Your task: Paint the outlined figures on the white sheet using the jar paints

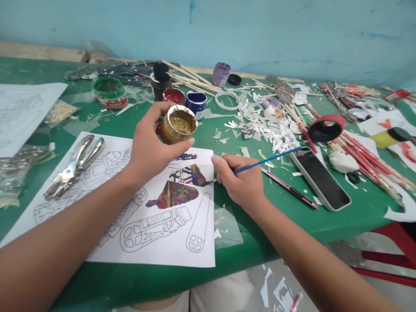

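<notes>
My left hand is wrapped round an open jar of mustard-yellow paint, tilted toward me above the top of a white sheet. Pinched in my right hand is a thin blue paintbrush, its dark tip at the right end of a painted shape on the sheet. Below that shape lies a larger one painted in red, blue and yellow. Other outlined shapes on the paper are uncoloured. A metal hole punch rests on the sheet's left part.
Jars of green, red, blue and purple paint stand behind. Paper scraps, a pink cutter, a phone, a tape roll and painted sticks lie at right.
</notes>
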Demonstrator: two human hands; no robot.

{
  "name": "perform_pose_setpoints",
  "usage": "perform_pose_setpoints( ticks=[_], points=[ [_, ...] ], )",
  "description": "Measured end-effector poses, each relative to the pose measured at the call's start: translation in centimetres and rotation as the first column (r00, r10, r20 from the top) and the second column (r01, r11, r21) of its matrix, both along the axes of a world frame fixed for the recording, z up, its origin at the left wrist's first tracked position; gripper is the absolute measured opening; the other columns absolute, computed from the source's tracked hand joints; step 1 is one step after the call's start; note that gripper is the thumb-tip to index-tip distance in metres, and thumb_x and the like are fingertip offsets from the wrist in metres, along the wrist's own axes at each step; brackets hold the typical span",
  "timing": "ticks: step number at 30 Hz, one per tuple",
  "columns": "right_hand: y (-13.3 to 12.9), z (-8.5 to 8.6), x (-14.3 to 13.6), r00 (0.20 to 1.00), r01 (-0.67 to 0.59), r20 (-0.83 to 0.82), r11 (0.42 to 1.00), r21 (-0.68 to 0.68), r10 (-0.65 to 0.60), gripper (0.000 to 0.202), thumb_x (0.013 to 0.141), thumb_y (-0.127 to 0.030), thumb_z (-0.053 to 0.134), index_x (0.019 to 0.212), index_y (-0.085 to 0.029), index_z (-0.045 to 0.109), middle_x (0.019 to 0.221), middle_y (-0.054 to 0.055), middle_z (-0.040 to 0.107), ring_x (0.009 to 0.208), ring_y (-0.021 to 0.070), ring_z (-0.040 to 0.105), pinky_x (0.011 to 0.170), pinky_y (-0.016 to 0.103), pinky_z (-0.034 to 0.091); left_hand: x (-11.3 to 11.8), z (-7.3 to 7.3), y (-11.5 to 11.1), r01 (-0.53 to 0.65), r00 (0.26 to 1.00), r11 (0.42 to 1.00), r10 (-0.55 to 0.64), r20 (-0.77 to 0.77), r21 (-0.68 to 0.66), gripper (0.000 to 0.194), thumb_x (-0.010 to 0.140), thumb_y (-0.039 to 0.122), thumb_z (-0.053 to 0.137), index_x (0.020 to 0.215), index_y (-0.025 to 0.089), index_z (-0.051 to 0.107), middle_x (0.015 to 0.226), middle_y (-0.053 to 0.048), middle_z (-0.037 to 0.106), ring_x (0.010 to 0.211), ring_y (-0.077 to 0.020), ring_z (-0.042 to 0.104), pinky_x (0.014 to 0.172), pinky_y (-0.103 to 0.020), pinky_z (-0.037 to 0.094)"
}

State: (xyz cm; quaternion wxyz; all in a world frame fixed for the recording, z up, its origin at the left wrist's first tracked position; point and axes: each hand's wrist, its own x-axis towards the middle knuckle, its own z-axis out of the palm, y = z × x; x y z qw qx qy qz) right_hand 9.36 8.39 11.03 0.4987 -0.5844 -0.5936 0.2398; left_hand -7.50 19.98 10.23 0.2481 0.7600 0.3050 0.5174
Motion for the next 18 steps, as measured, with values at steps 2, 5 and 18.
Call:
perform_pose_setpoints(
  ticks=[2,5,18],
  points=[
    [0.01,0.01,0.05,0.999,0.033,0.005,0.999,-0.003,-0.033,0.050,0.090,-0.033,0.056,0.045,-0.020,0.041,0.041,-0.005,0.040,0.042,0.0065,0.035,0.044,0.024,0.026,0.02,0.03,-0.02,0.002,1.000,1.000,-0.002,0.005,0.000,0.046,0.064,0.032,0.083,0.103,0.032,0.059,0.098,-0.001,0.066,0.089,-0.0253,0.067,0.074,-0.043,0.061],
    [0.06,0.04,0.07,0.999,0.033,-0.011,0.999,0.004,-0.033,0.049,0.090,-0.033,0.055,0.045,-0.020,0.042,0.041,-0.005,0.041,0.042,0.0067,0.037,0.044,0.024,0.027,0.03,0.08,-0.06,0.006,1.000,1.000,-0.006,0.005,-0.008,0.046,0.064,0.033,0.083,0.103,0.029,0.059,0.099,-0.001,0.066,0.089,-0.0244,0.067,0.076,-0.041,0.060],
    [0.08,0.01,0.09,0.999,0.040,-0.029,0.999,0.018,-0.040,0.048,0.091,-0.034,0.056,0.046,-0.020,0.046,0.042,-0.005,0.043,0.042,0.0068,0.039,0.044,0.024,0.030,-0.02,0.16,-0.16,0.003,1.000,0.999,-0.003,0.000,-0.037,0.045,0.065,0.032,0.083,0.103,0.032,0.059,0.099,-0.001,0.066,0.091,-0.0262,0.068,0.077,-0.044,0.060]
  ],
)
